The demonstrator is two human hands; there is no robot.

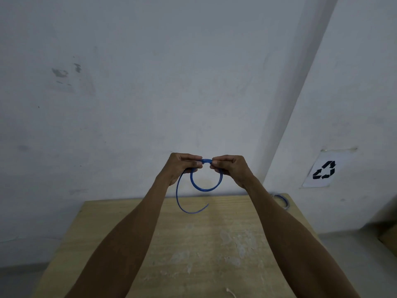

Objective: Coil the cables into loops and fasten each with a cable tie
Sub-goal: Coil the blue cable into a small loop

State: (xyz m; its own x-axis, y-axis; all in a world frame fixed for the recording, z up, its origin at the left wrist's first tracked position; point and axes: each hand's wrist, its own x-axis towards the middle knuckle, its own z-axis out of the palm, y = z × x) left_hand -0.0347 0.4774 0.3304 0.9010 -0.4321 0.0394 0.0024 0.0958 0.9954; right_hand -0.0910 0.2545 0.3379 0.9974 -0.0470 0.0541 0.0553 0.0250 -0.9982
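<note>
Holding blue cable (204,188) up in the air with both hands, above far edge of wooden table (193,244), in front of grey wall (129,93). Wound into a small, roughly round loop of a few turns, standing upright, open face toward the camera, hanging down from the two pinch points.

Pinched at top left of loop by left hand (182,166), thumb against curled fingertips. Pinched at top right by right hand (231,167) in the same way. Separated only by a short bridge of cable at top of loop; no contact hand to hand.

Loose tail leaving left side of loop under left hand, running mostly downward, then curving right along the bottom. Ending in free tip (208,204) pointing up and right. Touching table or not: cannot tell.

Noted at far right corner of table: second coil (281,201), bluish and white, lying flat. Noted at near edge: small white strip (231,293), kind unclear. Taped on right wall: paper with recycling symbol (324,169).
</note>
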